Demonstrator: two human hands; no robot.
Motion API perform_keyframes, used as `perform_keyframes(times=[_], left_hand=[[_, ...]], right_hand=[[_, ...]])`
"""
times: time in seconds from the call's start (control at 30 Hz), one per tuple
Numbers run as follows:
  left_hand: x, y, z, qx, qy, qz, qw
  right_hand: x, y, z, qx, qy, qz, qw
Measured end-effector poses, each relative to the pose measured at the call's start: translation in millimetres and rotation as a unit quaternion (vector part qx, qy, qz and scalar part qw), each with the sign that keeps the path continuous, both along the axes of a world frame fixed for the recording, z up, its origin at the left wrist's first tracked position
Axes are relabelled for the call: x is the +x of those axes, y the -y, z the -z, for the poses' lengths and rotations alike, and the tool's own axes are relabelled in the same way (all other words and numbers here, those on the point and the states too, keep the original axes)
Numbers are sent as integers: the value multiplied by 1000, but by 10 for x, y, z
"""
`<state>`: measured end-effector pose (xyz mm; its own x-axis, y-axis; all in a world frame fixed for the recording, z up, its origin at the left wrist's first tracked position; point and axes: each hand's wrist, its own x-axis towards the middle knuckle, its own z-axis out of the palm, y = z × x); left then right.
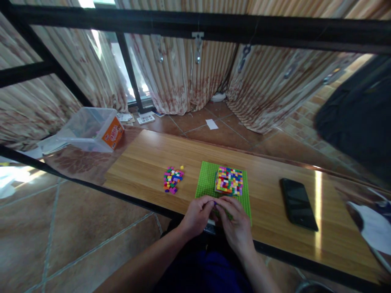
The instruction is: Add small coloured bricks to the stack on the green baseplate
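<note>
1. Head view: the biggest thing is the long wooden table (146,162). It runs across in front of me.
2. A clear plastic box (88,129) with an orange label lies tipped on its side, far off at the table's left end.
3. A flat green baseplate (206,183) lies on the table, right in front of me.
4. A black phone (297,203) lies flat on the table, well to the right of the baseplate.
5. A square block of many-colored bricks (229,180) sits on the far right part of the baseplate.
6. My left hand (197,215) is at the near edge of the baseplate, fingers curled in tight.
7. My right hand (236,221) is just beside it, and the fingertips of both hands meet.
8. A small pile of loose bricks (172,180) lies on the wood, left of the baseplate.
9. A tiny purple brick (215,203) is pinched between my fingertips, over the near edge of the baseplate. I cannot tell which hand grips it harder.
</note>
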<state>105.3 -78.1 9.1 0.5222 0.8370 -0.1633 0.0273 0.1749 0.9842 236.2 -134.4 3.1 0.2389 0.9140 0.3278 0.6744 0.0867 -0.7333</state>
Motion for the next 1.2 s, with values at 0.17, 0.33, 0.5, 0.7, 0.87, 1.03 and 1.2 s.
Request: perform_keyframes(times=[0.17, 0.33, 0.5, 0.7, 0.87, 1.03, 1.2], left_hand=[[-10, 0, 31, -3, 4, 19, 1000], [-7, 1, 63, -7, -10, -4, 1000], [-16, -3, 84, -1, -25, 5, 1000], [-26, -7, 73, 8, -26, 13, 1000], [-21, -4, 38, 10, -32, 16, 999], [-20, 3, 18, 8, -30, 12, 999], [-23, 15, 31, 9, -32, 13, 999]], right_hand=[[-11, -2, 19, 17, 10, 2, 1000], [175, -10, -46, 49, 48, 67, 995], [493, -106, -134, 83, 117, 140, 980], [548, -247, -141, 78, 165, 110, 977], [512, -306, -142, 65, 203, 83, 974], [493, -338, -136, 59, 200, 90, 974], [480, -324, -115, 60, 196, 108, 973]])
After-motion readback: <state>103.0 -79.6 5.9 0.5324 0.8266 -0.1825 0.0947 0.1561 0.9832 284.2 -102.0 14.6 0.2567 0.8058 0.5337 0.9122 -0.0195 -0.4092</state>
